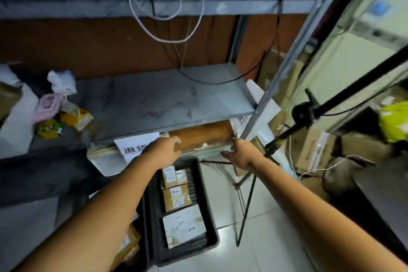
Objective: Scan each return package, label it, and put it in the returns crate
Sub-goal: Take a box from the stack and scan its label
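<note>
Hands, left hand [164, 147] and right hand [239, 153], are being held empty, relaxed, at twelve o'clock of the crate [205, 205]; its packages [176, 197] are being judged light, stiff, edge-graspable.

Sign [132, 147] half hidden behind left grip [165, 148], package labels [170, 175] below it unreadably small, clutter [55, 104] far left blurred
</note>
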A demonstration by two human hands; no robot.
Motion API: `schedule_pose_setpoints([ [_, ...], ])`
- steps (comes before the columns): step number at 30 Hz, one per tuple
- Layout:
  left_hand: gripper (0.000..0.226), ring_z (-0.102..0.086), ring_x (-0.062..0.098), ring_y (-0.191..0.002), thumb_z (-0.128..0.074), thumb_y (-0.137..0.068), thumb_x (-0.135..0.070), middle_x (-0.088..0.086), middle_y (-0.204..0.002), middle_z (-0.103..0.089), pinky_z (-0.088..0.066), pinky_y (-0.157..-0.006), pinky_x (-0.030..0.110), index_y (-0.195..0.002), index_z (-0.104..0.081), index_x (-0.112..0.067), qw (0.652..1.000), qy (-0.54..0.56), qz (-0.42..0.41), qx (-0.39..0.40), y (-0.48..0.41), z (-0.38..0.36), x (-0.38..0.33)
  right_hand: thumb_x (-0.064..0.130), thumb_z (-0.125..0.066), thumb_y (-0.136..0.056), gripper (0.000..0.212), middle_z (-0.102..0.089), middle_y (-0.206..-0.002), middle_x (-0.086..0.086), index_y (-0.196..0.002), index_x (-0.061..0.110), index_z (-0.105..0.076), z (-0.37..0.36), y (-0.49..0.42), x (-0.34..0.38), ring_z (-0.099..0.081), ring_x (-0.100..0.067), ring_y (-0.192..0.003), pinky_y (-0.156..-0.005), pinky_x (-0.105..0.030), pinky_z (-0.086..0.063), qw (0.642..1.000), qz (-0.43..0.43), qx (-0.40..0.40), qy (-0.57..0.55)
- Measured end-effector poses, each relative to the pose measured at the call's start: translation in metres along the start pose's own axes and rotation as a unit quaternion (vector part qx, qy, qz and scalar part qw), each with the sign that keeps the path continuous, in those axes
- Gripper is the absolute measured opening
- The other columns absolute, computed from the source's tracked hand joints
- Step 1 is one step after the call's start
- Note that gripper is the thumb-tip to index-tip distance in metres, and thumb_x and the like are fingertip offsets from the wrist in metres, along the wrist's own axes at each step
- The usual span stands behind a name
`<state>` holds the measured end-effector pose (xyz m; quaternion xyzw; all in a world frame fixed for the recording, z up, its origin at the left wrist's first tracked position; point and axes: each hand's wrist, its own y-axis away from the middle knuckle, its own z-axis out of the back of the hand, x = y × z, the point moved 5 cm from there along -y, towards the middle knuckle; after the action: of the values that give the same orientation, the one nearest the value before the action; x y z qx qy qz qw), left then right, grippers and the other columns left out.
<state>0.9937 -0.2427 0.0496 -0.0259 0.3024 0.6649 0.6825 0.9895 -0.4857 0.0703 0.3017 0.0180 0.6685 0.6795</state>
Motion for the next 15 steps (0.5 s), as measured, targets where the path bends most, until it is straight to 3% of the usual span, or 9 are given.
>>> schedule_pose_setpoints([
  [6,0.040,-0.057,0.025,-0.110,-0.056,-0.093,-0.036,0.003,-0.129,-0.057,-0.048,-0.091,0.034,-0.133,-0.051,-0.031,0.997,-0.035,-0.070,-0.013,0.062,0.029,-0.131,0.042,-0.058,-0.093,0.046,-0.062,-0.128,-0.010,-0.130,0.015,-0.056,0.090,0.117,-0.061,-0.059,-0.031,-0.115,-0.094,-0.036,-0.049,0.998,-0.023,-0.054,0.014],
  [10,0.042,-0.055,0.024,-0.114,-0.055,-0.095,-0.034,0.005,-0.134,-0.054,-0.045,-0.091,0.030,-0.136,-0.050,-0.026,0.990,-0.056,-0.131,-0.001,0.111,0.009,-0.233,0.043,-0.057,-0.095,0.049,-0.057,-0.135,-0.010,-0.134,0.014,-0.051,0.133,0.199,-0.125,-0.056,-0.029,-0.120,-0.092,-0.033,-0.046,0.996,-0.033,-0.081,0.022],
  [15,0.040,-0.057,0.023,-0.107,-0.051,-0.096,-0.039,0.003,-0.122,-0.060,-0.051,-0.090,0.039,-0.135,-0.048,-0.031,0.976,-0.113,-0.184,0.023,0.164,-0.033,-0.360,0.047,-0.058,-0.093,0.056,-0.057,-0.137,-0.009,-0.137,0.013,-0.050,0.187,0.303,-0.229,-0.054,-0.029,-0.123,-0.096,-0.034,-0.046,0.988,-0.075,-0.137,0.011],
])
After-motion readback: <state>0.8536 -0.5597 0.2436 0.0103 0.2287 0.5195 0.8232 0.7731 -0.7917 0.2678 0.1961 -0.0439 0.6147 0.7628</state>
